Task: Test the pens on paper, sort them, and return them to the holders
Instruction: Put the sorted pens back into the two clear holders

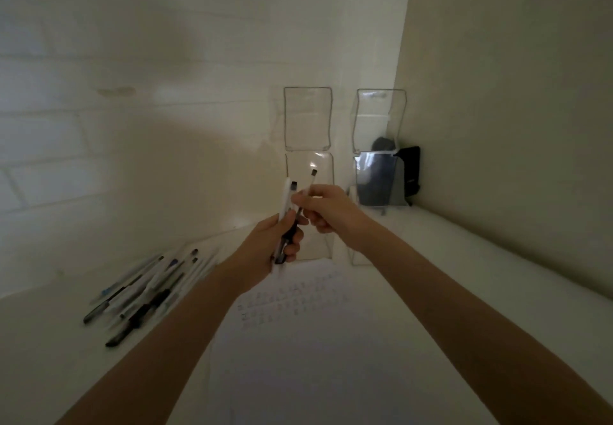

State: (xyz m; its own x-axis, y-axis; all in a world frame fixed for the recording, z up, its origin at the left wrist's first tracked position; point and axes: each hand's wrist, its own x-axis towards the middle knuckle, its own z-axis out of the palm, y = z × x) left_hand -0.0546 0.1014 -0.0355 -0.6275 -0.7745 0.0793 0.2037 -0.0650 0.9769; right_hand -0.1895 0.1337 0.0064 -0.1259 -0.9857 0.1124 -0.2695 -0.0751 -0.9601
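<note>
My left hand [275, 242] grips a small bunch of pens [288, 207], white and black ones, pointing up. My right hand [326, 207] pinches one thin pen [311, 177] from that bunch, its dark end raised in front of the left clear holder [308, 165]. A second clear holder [376, 175] stands to the right of it. A sheet of paper [298, 341] with rows of faint scribbles lies on the white table below my hands. Several more pens [146, 295] lie in a loose pile at the left.
A dark object [409, 169] sits in the corner behind the right holder. Walls close the table at the back and on the right. The white table surface [464, 275] runs along the right wall.
</note>
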